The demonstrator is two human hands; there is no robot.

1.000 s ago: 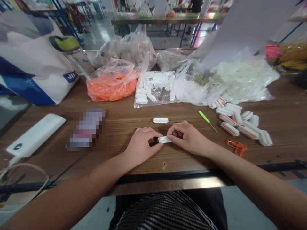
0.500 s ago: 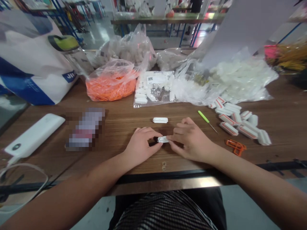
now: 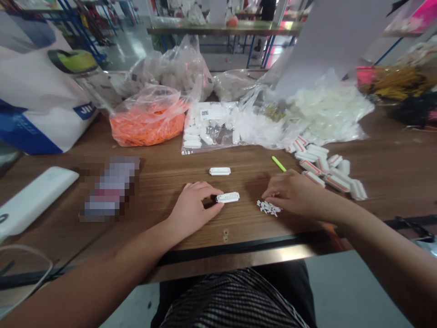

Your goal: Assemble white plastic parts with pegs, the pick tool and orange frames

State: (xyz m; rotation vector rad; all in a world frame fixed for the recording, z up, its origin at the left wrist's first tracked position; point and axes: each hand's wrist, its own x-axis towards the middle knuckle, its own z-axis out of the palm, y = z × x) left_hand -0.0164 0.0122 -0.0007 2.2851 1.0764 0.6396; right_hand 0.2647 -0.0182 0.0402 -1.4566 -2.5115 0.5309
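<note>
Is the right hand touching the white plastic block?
Apart. The head view shows a strip of brown table between the right hand and the white plastic block, which sits by the left hand.

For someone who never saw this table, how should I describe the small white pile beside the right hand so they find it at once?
On the brown wooden table, find the right hand near the front edge. By its fingertips lies the heap: unlike the single white block in the left hand, it is a loose scatter of tiny white pieces.
</note>
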